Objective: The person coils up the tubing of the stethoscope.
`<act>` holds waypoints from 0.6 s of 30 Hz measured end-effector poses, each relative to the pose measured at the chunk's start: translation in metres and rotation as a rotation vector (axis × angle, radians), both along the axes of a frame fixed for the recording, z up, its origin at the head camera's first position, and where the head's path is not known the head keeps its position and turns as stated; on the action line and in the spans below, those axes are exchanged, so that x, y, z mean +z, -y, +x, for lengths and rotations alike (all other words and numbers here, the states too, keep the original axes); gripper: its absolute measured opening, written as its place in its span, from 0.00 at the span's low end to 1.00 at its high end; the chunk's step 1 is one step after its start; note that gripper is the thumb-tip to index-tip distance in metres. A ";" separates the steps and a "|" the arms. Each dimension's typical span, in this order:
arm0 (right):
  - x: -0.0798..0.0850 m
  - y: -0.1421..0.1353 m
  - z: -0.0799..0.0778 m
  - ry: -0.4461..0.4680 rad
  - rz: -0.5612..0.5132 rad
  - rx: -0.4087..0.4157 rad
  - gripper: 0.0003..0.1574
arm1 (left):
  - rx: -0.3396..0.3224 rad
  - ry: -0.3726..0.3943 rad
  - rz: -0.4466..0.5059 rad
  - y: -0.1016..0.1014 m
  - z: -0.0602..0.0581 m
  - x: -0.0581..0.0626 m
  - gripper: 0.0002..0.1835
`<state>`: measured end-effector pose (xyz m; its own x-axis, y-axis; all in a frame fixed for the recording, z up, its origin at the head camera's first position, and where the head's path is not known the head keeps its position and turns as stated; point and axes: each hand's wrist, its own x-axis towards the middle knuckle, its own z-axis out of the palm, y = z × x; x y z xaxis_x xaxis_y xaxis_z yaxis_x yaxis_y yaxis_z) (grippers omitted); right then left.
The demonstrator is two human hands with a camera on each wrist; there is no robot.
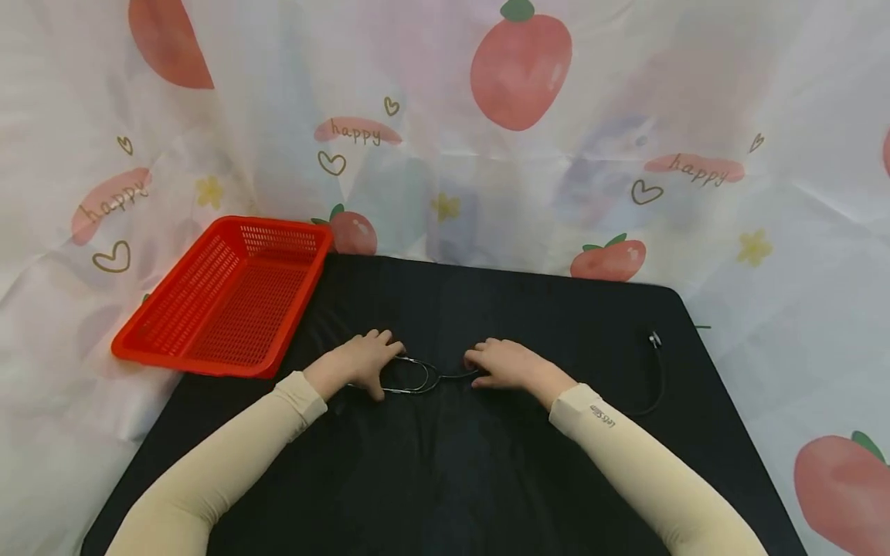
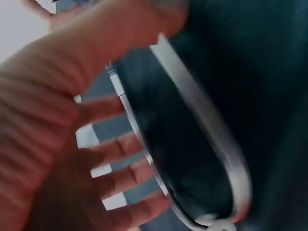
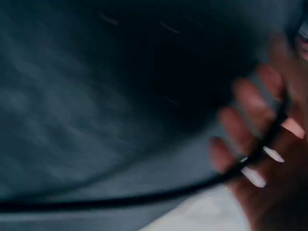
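Observation:
A stethoscope with metal ear tubes (image 1: 422, 378) and black tubing (image 3: 144, 198) lies on the black tabletop (image 1: 445, 471). Over the ear tubes my left hand (image 1: 361, 360) is spread, thumb apart from the fingers. In the left wrist view, extended fingers (image 2: 126, 147) lie along one metal tube, and the thumb is near the other. My right hand (image 1: 511, 364) is over the tubing just right of the metal part. Blurred in the right wrist view, its fingers (image 3: 248, 103) are loosely bent beside the tubing, the thumb apart. The chest piece (image 1: 655, 340) rests at the table's right side.
A red perforated plastic basket (image 1: 278, 340) stands at the table's back left corner, partly over the edge. A pale curtain (image 1: 431, 93) printed with fruit and hearts hangs behind the table and down both sides.

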<state>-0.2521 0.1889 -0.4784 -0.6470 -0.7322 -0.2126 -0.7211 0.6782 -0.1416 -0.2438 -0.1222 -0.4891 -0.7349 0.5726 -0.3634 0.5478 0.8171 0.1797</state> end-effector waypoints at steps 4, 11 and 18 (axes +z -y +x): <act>-0.008 -0.007 0.004 0.021 -0.156 -0.122 0.05 | 0.113 -0.065 0.121 0.006 0.017 -0.020 0.37; 0.001 -0.034 0.013 0.136 -0.645 -0.358 0.09 | 0.417 -0.073 0.552 0.004 0.034 -0.041 0.26; 0.021 -0.036 0.039 -0.034 -0.720 -0.344 0.08 | 0.580 0.142 0.810 -0.014 0.051 -0.028 0.34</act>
